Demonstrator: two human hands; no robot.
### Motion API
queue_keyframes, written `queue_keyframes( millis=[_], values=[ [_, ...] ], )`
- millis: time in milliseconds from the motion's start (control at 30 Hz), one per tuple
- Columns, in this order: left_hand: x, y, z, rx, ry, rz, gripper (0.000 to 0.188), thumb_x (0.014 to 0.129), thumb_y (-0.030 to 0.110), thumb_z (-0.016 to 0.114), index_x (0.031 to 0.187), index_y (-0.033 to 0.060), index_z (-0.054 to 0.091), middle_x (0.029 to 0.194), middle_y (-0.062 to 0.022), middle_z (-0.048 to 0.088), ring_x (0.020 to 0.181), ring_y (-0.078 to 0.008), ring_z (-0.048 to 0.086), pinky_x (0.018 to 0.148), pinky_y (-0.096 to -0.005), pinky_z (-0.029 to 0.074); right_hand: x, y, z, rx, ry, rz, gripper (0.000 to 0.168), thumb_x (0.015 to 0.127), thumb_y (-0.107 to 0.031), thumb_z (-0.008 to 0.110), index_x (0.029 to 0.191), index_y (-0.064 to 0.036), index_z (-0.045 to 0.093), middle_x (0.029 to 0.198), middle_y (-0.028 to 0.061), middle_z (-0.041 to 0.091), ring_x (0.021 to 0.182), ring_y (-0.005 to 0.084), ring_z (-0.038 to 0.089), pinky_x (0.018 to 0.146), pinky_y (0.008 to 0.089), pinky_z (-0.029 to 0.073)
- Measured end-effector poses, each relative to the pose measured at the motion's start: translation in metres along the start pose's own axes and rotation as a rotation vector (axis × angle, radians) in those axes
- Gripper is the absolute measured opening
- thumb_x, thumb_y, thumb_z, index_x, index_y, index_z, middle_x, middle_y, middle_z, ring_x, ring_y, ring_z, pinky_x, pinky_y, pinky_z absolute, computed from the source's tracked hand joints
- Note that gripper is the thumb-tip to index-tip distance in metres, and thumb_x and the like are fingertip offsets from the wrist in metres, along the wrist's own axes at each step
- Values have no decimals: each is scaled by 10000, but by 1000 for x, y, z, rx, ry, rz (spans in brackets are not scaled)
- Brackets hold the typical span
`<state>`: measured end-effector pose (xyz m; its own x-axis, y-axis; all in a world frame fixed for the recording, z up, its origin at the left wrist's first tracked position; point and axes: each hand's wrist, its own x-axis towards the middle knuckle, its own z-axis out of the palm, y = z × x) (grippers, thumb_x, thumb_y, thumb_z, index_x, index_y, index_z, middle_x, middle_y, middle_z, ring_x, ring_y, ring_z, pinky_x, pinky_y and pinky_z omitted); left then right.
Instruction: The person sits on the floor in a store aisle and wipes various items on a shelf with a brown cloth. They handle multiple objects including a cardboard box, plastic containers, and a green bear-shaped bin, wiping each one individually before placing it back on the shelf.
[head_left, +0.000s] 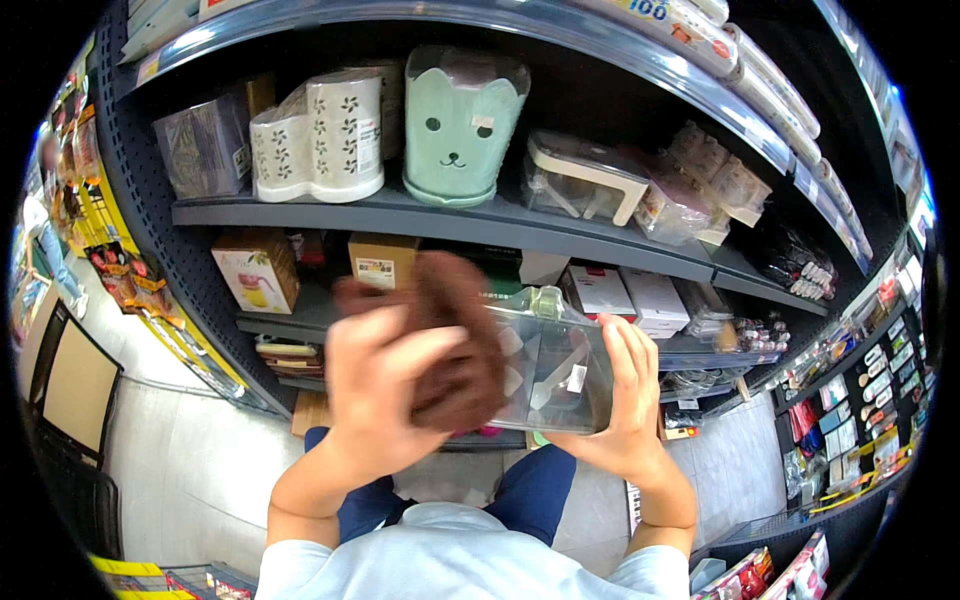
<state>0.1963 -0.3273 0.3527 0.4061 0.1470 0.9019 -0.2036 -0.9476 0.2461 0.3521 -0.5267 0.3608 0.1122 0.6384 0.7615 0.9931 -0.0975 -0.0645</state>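
My left hand (375, 397) grips a brown cloth (461, 360), bunched up and blurred by motion. With my right hand (634, 397) I hold a clear plastic container (555, 345) at its right side, fingers along the edge and thumb underneath. White spoons, one of them a spoon (549, 386) at the middle, show through its wall, and a small white label (577, 379) is stuck on it. A greenish roll-shaped part (546, 302) sits at its top. The cloth hides the container's left end; whether the two touch, I cannot tell.
Before me a dark shelf board (360, 216) carries a mint-green animal-face bin (465, 142), white utensil holders (345, 139) and a clear lidded box with a white handle (589, 180). Below stand a boxed jug (259, 274) and white cartons (652, 296). Racks of goods flank the tiled floor (180, 450).
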Motion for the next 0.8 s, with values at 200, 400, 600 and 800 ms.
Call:
queue_keyframes(
  millis=[200, 400, 600, 800],
  values=[
    [-7, 10, 12, -80, -416, 175, 613, 533, 103, 734, 1137, 132, 630, 1190, -85, 540, 1088, -336, 490, 892, -446, 416, -13, 9, 13, -55, 21, -25, 986, 512, -184, 849, 1368, -33, 385, 1306, 251, 458, 1135, 441, 471, 950, 521, 394],
    [-48, 5, 4, -130, -486, 303, 541, 582, 145, 686, 1120, 118, 633, 1098, -50, 592, 971, -258, 556, 821, -370, 447, -15, 15, 21, -5, 73, 19, 1012, 492, -198, 859, 1366, -14, 382, 1319, 222, 459, 1171, 424, 458, 960, 523, 384],
    [-110, -24, -13, -425, 9, -517, 676, 695, -40, 639, 1332, 46, 432, 1176, -133, 528, 1069, -251, 522, 972, -344, 397, -19, 11, 24, 142, 69, 130, 1035, 491, -215, 871, 1380, -33, 374, 1343, 215, 443, 1195, 407, 449, 989, 502, 367],
    [-129, -39, 15, -1238, 105, -1182, 825, 791, -77, 572, 1500, 139, 210, 1488, -114, 291, 1326, -225, 372, 1079, -330, 319, -12, -1, 43, 449, -63, 90, 1077, 457, -222, 889, 1394, -63, 381, 1358, 193, 442, 1205, 392, 453, 990, 476, 381]
  ],
)
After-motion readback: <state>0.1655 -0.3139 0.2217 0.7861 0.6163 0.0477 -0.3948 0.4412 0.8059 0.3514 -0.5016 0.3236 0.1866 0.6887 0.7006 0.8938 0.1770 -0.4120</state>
